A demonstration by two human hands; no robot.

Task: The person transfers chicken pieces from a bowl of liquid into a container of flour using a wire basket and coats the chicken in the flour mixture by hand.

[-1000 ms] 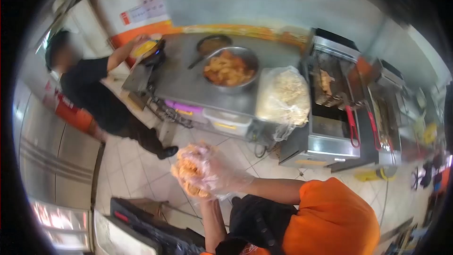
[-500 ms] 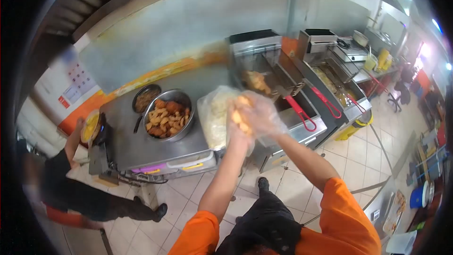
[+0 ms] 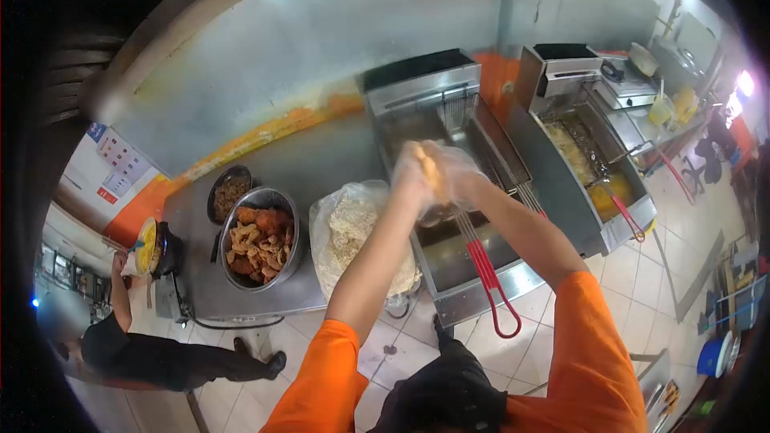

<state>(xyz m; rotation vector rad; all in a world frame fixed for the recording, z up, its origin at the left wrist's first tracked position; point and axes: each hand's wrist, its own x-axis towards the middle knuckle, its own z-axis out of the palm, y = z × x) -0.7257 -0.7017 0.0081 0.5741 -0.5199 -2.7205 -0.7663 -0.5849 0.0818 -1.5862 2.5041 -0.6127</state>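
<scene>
Both my hands wear clear plastic gloves and come together over the near fryer (image 3: 461, 261). A pale orange, breaded piece of food (image 3: 431, 170) shows between them. My left hand (image 3: 411, 179) closes on it from the left, and my right hand (image 3: 464, 178) presses in from the right; its fingers are partly blurred. Below them, a wire fryer basket with a red handle (image 3: 491, 289) is partly hidden by my hands. Left of my forearm, an open plastic bag of pale, crumbly breading (image 3: 353, 228) lies on the steel counter.
A steel bowl (image 3: 298, 240) of fried pieces and a dark pan (image 3: 233, 192) of brown food stand on the counter (image 3: 200, 293). A second fryer (image 3: 589, 160) is to the right. A co-worker (image 3: 160, 349) at far left tends a pan (image 3: 147, 247) of yellow food.
My hands have moved from beside the breading bag to over the near fryer, with the breaded piece still between them. The view has shifted, and the bag shows more fully.
</scene>
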